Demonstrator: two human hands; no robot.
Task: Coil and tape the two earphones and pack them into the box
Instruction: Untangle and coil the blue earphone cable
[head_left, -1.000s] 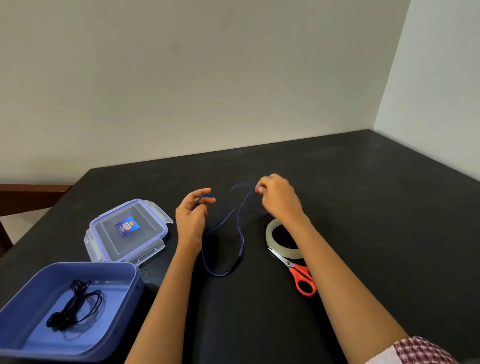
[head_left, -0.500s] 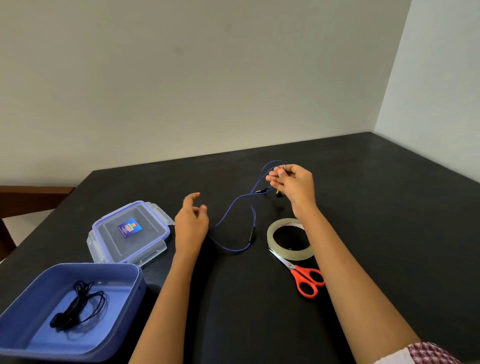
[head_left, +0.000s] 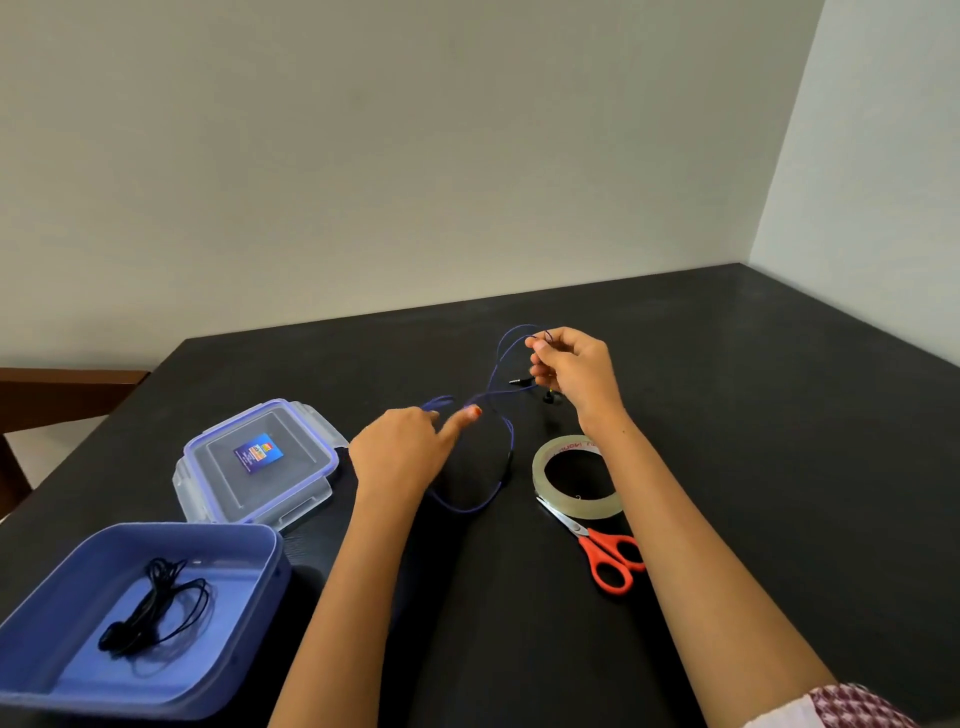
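A blue earphone cable (head_left: 506, 441) hangs in loops between my hands above the black table (head_left: 779, 415). My right hand (head_left: 574, 374) pinches a bunch of the cable, with the jack plug and an earbud dangling below its fingers. My left hand (head_left: 405, 452) is lower and to the left, back facing me, its index finger stretched out against the cable; its thumb is hidden. A coiled black earphone (head_left: 150, 608) lies inside the open blue box (head_left: 249, 613) at the near left. Beside the box lies its clear lid (head_left: 260, 462).
A roll of clear tape (head_left: 574, 478) lies flat under my right forearm, with orange-handled scissors (head_left: 602, 556) just in front of it. A wooden chair (head_left: 57, 395) stands beyond the table's left edge. Walls close the far and right sides.
My left hand let go of the cable, then moved up and right to touch it with the index finger. My right hand lifted the bunched cable up and to the right.
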